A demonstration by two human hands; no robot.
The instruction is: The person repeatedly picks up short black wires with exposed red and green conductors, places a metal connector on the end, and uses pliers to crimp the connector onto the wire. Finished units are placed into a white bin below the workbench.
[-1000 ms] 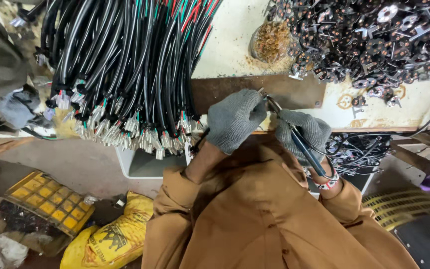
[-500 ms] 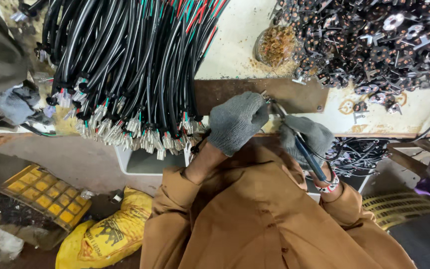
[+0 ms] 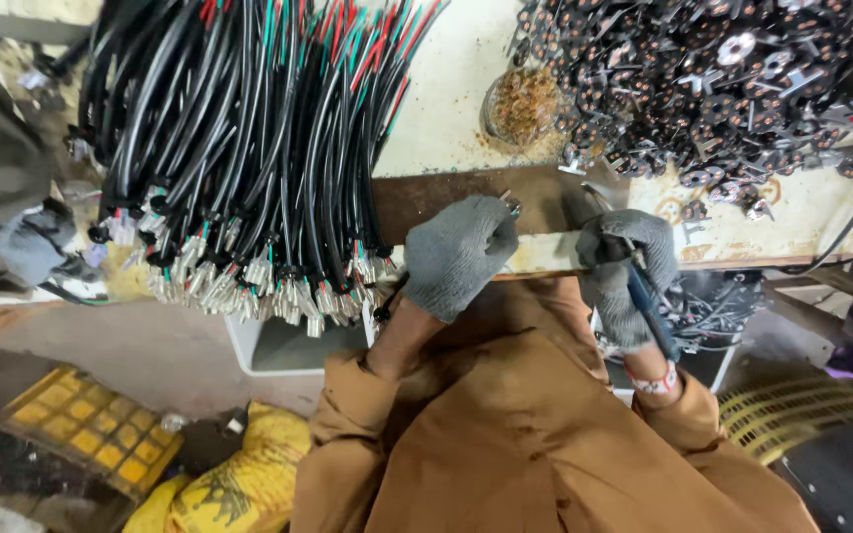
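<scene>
Both my hands wear grey knit gloves and rest at the bench's front edge. My left hand (image 3: 458, 252) is closed around a small metal piece (image 3: 512, 204) whose tip pokes out by the knuckles. My right hand (image 3: 627, 268) grips a blue-handled tool (image 3: 650, 308), its metal tip (image 3: 594, 194) lying over the brown strip (image 3: 545, 197) on the bench. A big bundle of black cables (image 3: 249, 148) with white end connectors hangs over the bench edge, left of my left hand.
A heap of small dark metal parts (image 3: 703, 89) fills the bench's back right. A round dish of brownish bits (image 3: 523, 104) stands behind my hands. A white bin (image 3: 278, 345) sits under the bench edge; a yellow tray (image 3: 91, 434) and a yellow sack (image 3: 239, 474) lie on the floor.
My hands have drawn slightly apart: the left one shifted a little left and the right one stayed by the brown strip with the tool.
</scene>
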